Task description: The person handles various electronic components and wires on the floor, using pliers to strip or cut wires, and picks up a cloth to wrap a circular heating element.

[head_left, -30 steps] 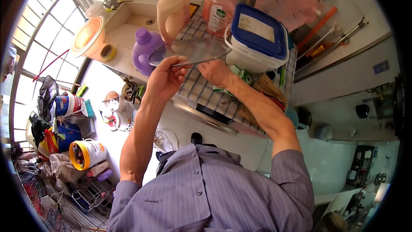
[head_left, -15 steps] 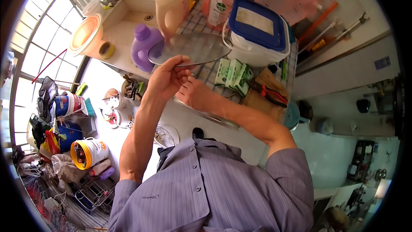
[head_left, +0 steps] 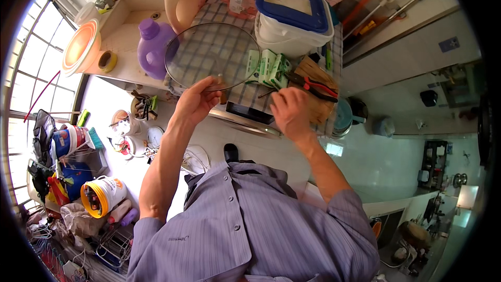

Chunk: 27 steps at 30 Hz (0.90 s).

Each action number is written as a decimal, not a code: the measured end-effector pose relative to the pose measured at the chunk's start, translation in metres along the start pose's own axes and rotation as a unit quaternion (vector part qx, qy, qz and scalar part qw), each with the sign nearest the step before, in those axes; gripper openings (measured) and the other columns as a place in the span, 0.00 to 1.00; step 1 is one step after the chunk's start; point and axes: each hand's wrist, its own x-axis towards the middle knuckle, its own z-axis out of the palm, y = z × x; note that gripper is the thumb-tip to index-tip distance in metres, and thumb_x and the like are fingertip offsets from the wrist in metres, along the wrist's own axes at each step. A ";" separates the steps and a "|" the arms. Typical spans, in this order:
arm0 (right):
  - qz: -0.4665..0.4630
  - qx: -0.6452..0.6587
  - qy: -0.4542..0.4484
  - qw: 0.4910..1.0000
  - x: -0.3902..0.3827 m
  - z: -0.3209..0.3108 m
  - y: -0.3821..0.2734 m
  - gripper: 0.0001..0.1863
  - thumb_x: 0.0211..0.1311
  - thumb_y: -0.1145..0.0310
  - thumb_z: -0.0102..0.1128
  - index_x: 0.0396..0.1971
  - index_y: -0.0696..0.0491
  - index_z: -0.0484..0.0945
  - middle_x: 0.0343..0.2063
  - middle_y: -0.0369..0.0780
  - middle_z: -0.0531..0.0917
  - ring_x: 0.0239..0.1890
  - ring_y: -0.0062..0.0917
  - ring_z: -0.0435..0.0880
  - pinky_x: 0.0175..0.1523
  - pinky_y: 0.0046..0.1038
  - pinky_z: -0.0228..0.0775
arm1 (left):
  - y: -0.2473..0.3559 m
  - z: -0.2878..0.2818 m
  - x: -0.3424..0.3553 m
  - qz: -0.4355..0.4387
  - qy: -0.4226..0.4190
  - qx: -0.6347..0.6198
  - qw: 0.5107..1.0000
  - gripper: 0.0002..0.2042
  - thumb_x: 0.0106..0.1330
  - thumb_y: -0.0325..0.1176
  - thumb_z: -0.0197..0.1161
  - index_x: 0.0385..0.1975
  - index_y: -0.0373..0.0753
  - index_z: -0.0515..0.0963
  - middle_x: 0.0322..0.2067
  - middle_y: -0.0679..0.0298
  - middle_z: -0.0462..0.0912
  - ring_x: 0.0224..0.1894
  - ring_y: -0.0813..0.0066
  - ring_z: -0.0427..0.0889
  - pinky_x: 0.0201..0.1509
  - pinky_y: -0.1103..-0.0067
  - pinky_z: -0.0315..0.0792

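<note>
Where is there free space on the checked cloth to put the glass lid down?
Bare cloth shows only near the front edge, between left hand and right hand. Behind the glass lid, bottles, white tub and green packets crowd it.

A: Views?
B: One only, head-worn fisheye, left of a side-by-side pair. No second view given, so no shared part to note.
A: Facing?
B: Steeply down from above the person's own chest; striped shirt fills the lower edge, forearms run up from there.
A: How near?
B: Close. Left hand and right hand sit mid-frame, at the near edge of the cloth-covered counter.
A: Distortion?
B: Heavy. Black circular rim, straight edges bow. Window curves along the left edge, floor clutter at lower left, sink at the upper left.
</note>
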 end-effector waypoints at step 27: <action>0.104 -0.048 -0.051 0.992 -0.036 -0.024 0.068 0.22 0.46 0.73 0.73 0.44 0.53 0.77 0.38 0.40 0.74 0.44 0.39 0.78 0.46 0.37 0.75 | -0.005 0.001 -0.006 0.075 -0.104 0.198 0.972 0.19 0.63 0.23 0.62 0.55 0.33 0.75 0.36 0.60 0.83 0.32 0.78 0.78 0.36 0.83 0.73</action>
